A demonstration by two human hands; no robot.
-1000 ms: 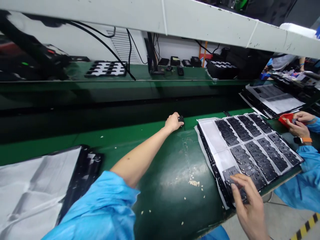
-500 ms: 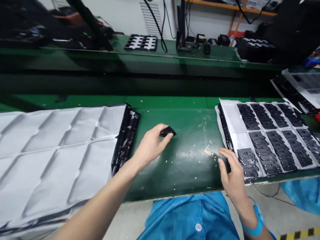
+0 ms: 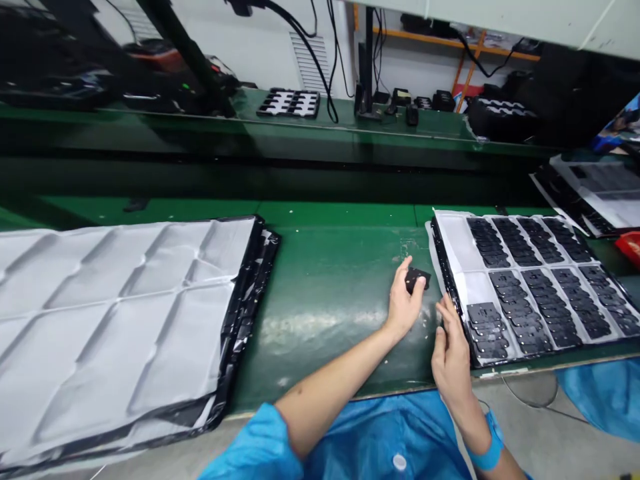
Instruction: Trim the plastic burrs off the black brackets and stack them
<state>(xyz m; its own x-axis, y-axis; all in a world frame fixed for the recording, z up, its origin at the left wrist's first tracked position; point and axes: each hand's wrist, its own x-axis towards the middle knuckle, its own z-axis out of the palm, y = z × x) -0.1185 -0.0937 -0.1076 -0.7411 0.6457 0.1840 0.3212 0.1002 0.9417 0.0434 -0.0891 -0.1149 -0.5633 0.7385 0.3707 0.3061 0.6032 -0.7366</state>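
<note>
My left hand (image 3: 403,303) pinches a small flat black plastic part (image 3: 417,279) between thumb and fingers, just above the green mat. Close to its right, my right hand (image 3: 451,360) is open, fingers stretched out and thumb apart, with nothing visible in it. Its fingertips are by the left edge of a black tray lined with white sheet (image 3: 467,247). Overlapping rows of similar black parts (image 3: 543,307) fill most of the tray's compartments. Bare white lining shows in the leftmost column, above a short row of parts (image 3: 486,331).
To the left lies a stack of black trays topped by a white sheet (image 3: 165,313). Another sheeted stack (image 3: 600,190) stands at the far right. On the back ledge sit a slotted tray (image 3: 289,103) and a monitor stand (image 3: 367,80). The green tabletop (image 3: 310,280) has small pale crumbs.
My left hand has carried the black part to the right, close to my right hand. The right hand has shifted slightly, its fingers closer together. The view has tilted up a little.
</note>
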